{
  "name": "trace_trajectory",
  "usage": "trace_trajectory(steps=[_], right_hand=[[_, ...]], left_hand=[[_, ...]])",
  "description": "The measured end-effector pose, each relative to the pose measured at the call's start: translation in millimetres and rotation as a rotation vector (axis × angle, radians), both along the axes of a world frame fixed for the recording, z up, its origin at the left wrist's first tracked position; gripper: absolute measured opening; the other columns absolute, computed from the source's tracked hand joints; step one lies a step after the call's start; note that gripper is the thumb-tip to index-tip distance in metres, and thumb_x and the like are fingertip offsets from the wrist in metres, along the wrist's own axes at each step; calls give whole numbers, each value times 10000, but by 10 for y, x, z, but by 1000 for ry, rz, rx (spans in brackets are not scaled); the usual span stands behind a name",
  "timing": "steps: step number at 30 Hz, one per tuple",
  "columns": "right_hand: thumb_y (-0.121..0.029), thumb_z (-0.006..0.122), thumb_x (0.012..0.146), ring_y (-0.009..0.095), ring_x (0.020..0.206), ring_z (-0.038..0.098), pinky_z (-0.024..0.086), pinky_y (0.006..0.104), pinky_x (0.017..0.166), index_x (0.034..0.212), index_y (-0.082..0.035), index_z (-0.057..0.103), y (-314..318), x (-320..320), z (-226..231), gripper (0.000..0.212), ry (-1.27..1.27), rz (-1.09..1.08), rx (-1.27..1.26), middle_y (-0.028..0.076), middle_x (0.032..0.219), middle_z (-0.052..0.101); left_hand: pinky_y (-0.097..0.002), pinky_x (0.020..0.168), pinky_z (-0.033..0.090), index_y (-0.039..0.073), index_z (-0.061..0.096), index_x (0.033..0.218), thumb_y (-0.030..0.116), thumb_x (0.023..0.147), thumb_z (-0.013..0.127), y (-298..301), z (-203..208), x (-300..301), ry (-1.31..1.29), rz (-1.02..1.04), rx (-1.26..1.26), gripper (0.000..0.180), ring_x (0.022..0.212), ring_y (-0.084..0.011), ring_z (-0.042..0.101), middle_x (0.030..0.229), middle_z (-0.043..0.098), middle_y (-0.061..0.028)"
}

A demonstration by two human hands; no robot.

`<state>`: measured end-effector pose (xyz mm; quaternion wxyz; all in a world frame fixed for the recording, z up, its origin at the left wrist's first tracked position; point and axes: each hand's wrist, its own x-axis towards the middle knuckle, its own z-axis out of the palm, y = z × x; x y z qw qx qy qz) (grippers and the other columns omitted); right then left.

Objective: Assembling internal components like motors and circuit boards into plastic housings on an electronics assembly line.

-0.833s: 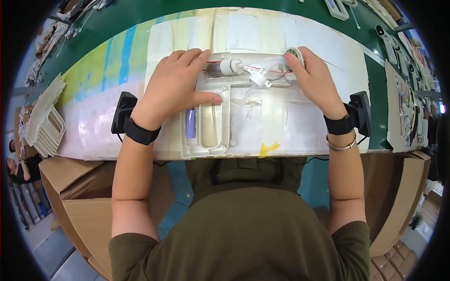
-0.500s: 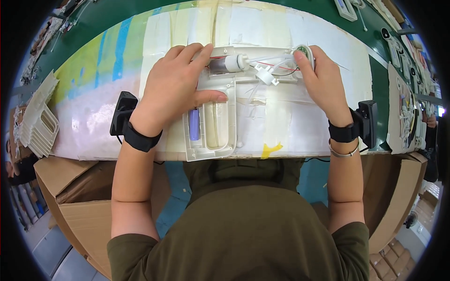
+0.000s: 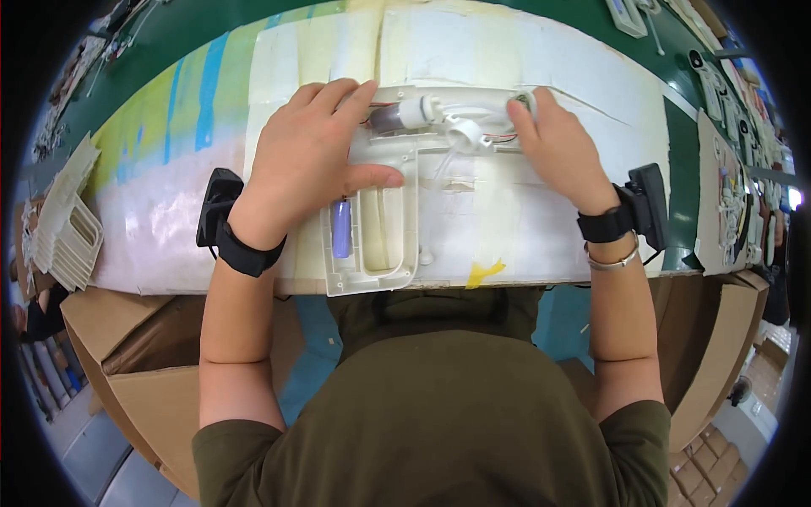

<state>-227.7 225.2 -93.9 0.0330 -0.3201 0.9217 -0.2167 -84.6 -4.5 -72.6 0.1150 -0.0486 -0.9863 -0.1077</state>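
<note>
Since the earlier frame, the right hand [image 3: 562, 139] has shifted left, carrying the round end piece [image 3: 525, 101] closer to the motor [image 3: 405, 116]. Its grip is a pinch, with the thumb on the near side of the piece and the fingers behind it. The white casing [image 3: 410, 220] lies open on the tabletop [image 3: 557, 220], its handle part reaching the near edge. The left hand [image 3: 312, 148] spans the casing's left side, fingertips at the upper end and thumb across the handle part; one cannot tell how firmly it grasps. The grey motor with its white cap sits in the casing's upper part, and clear tubes [image 3: 481, 114] run from it toward the round piece. A white ring [image 3: 465, 135] lies just below the tubes. A purple battery [image 3: 341, 228] rests in the handle's left channel. Yellow tape [image 3: 484, 273] sticks to the near edge.
</note>
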Motion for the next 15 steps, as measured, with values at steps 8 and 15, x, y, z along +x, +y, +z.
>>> trace_trajectory(steps=[8, 15], right_hand=[[-227, 696, 758, 267, 729, 563, 456, 370, 616, 890, -77, 566, 62, 214, 404, 238, 233, 216, -341, 54, 753, 576], [-84, 603, 770, 251, 710, 604, 480, 316, 634, 878, -46, 597, -41, 211, 373, 114, -77, 272, -368, 84, 724, 604]], left_hand=[[-383, 898, 433, 63, 586, 1140, 232, 746, 712, 63, 321, 19, 176, -44, 13, 446, 1069, -322, 521, 1212, 543, -109], [-388, 895, 444, 33, 656, 905, 80, 788, 627, 320, 83, -372, 81, -287, 100, 129, 1060, -317, 541, 1175, 570, -126]])
